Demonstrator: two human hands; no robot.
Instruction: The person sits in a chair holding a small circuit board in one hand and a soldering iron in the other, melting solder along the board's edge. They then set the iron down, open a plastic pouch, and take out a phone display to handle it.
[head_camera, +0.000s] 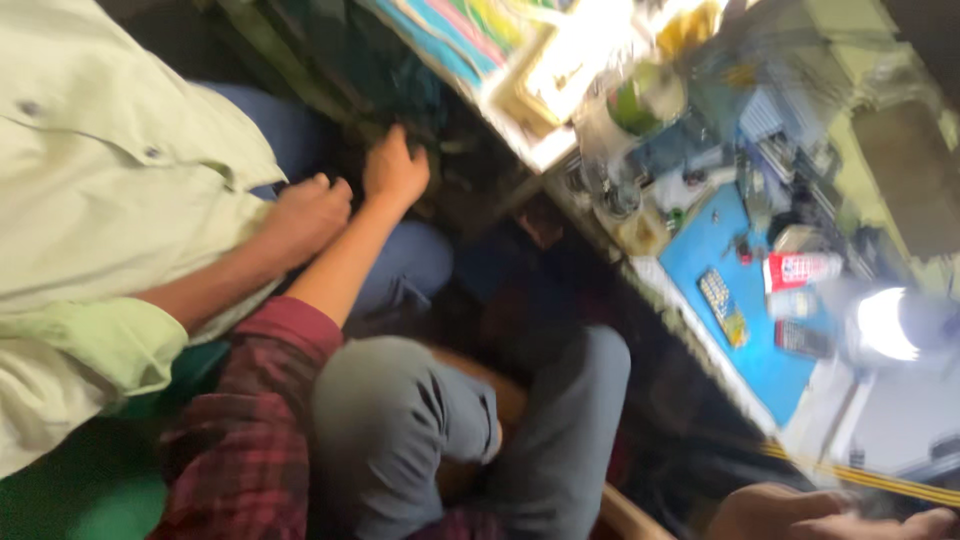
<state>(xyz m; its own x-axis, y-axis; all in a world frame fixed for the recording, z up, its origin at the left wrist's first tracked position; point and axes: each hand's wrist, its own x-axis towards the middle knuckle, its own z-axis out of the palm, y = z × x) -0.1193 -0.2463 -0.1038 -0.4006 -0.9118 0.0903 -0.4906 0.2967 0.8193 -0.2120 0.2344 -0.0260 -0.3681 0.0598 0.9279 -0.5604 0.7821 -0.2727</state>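
- Cluttered table (800, 420) runs along the right side, its top covered by a blue mat (700, 250); the floor below is dark, and the whole view is smeared by motion.
- On the mat lie a keypad (722, 306), a red-and-white tube (802, 270) and a dark handset (803, 340), all near one another. A lit lamp (886, 322) glares just beside them, and a green cup (640, 100) stands further up the table.
- At the lower right edge shows one hand (830, 515), seemingly the wearer's right. Its fingers look stretched out flat, but the blur is too strong to tell whether it grips anything. The left hand is out of view.
- Nearest to that hand is a yellow strip (870, 478) at the table's edge; the mat's things lie well apart from it.
- Two other people sit at the left: a green sleeve's hand (305, 215) is curled into a fist, and a plaid sleeve's hand (395, 170) presses on a dark bundle (400, 95).
- Judged from this, the wearer has nothing on the mat in hand, so any work on it is not yet begun.
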